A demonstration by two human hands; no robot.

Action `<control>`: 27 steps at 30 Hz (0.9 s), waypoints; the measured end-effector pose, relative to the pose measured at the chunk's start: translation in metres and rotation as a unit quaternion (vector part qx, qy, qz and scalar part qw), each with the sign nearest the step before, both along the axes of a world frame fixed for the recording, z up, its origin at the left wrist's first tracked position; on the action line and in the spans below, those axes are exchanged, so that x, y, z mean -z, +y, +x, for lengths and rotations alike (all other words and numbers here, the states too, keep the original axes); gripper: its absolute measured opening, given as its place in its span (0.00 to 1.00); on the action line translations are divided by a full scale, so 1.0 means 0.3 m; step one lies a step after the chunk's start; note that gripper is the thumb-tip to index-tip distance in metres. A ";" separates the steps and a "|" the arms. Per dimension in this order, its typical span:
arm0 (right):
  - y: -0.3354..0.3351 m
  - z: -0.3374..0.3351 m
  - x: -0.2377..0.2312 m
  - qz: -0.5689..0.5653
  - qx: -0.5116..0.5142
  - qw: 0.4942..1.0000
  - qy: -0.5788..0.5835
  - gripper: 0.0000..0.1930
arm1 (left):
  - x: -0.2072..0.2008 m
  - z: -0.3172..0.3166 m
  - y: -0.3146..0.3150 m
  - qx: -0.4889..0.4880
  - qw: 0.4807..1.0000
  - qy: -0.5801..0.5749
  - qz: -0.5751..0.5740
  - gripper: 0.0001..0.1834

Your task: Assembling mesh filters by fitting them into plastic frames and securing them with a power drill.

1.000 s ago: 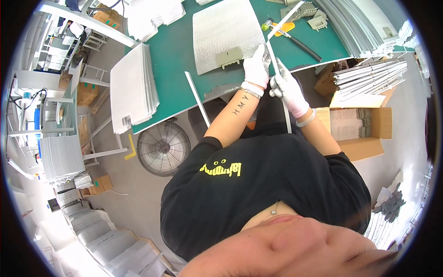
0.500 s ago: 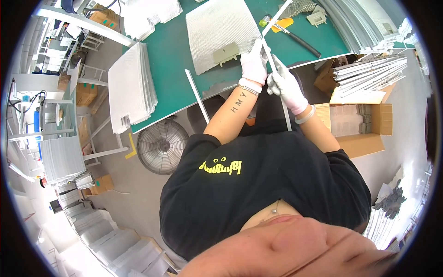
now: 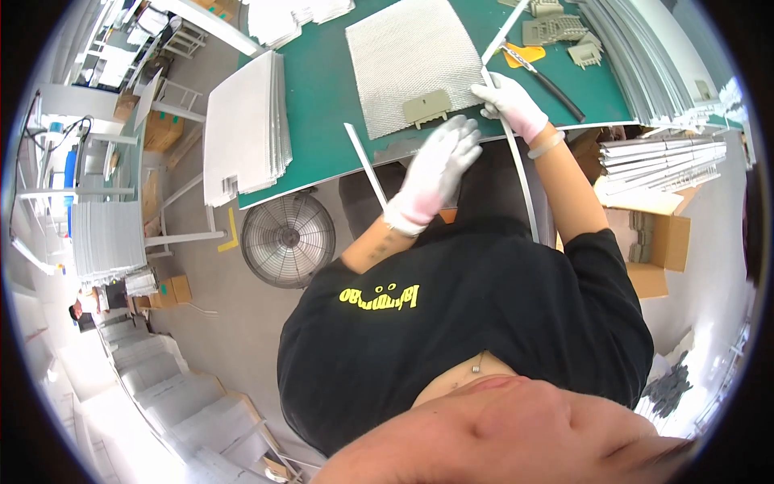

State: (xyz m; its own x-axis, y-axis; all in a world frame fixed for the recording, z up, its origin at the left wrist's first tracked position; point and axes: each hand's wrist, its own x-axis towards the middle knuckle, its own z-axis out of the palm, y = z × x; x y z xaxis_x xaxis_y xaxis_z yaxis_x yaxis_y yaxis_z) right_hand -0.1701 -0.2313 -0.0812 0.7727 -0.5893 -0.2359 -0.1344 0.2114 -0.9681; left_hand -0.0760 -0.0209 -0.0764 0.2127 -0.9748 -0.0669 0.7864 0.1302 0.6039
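Both my hands wear white gloves. My right hand [image 3: 509, 98] grips a long thin metal strip [image 3: 518, 169] at the front edge of the green table mat [image 3: 322, 89], beside a square silver mesh panel [image 3: 411, 60]. A small grey plastic clip [image 3: 426, 107] lies on the panel's near edge. My left hand [image 3: 439, 165] hovers flat with fingers spread just in front of the panel, holding nothing. A second loose white strip [image 3: 364, 164] lies at an angle over the table edge to the left of that hand.
A stack of mesh panels [image 3: 242, 129] sits at the table's left end. Orange-handled pliers [image 3: 536, 66] and several grey clips [image 3: 560, 31] lie at the back right. A floor fan [image 3: 288, 239] stands below the table; cardboard boxes [image 3: 657, 238] and strip bundles [image 3: 657, 153] are to the right.
My left hand has let go of the strip and dropped down-left, opening flat. My right hand stays on the strip, now closer to the mesh panel's corner.
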 end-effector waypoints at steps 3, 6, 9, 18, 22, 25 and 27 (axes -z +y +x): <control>-0.003 -0.024 0.028 0.095 0.009 0.992 -0.088 0.11 | -0.037 0.261 0.102 -0.300 0.760 -0.563 0.129 0.17; 0.022 -0.010 -0.008 0.108 0.020 0.991 -0.076 0.12 | 0.053 0.555 0.155 -0.192 0.818 -0.519 0.157 0.29; 0.007 -0.008 0.044 0.098 0.005 0.989 -0.111 0.10 | 0.054 0.554 0.097 -0.090 0.973 -0.205 0.052 0.36; 0.045 -0.133 -0.006 0.059 0.039 0.984 -0.161 0.17 | -0.095 0.421 0.111 -0.080 0.961 -0.263 0.040 0.39; 0.117 -0.174 -0.137 0.010 0.073 0.981 -0.181 0.19 | -0.117 0.385 0.105 -0.158 0.932 -0.309 0.108 0.25; 0.128 -0.202 -0.171 -0.046 0.111 0.976 -0.182 0.19 | -0.185 0.302 0.090 -0.213 0.918 -0.326 0.080 0.20; 0.140 -0.232 -0.188 -0.064 0.105 0.976 -0.180 0.21 | -0.200 0.277 0.103 -0.211 0.920 -0.327 0.036 0.20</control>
State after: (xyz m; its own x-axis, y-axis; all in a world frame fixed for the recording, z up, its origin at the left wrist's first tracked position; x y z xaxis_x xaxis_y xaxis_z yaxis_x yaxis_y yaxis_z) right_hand -0.2396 -0.1894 -0.0250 0.6516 -0.7499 0.1146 0.2529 0.0723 -0.9648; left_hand 0.0071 0.0100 -0.0164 0.5900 -0.7937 0.1485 0.1398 0.2816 0.9493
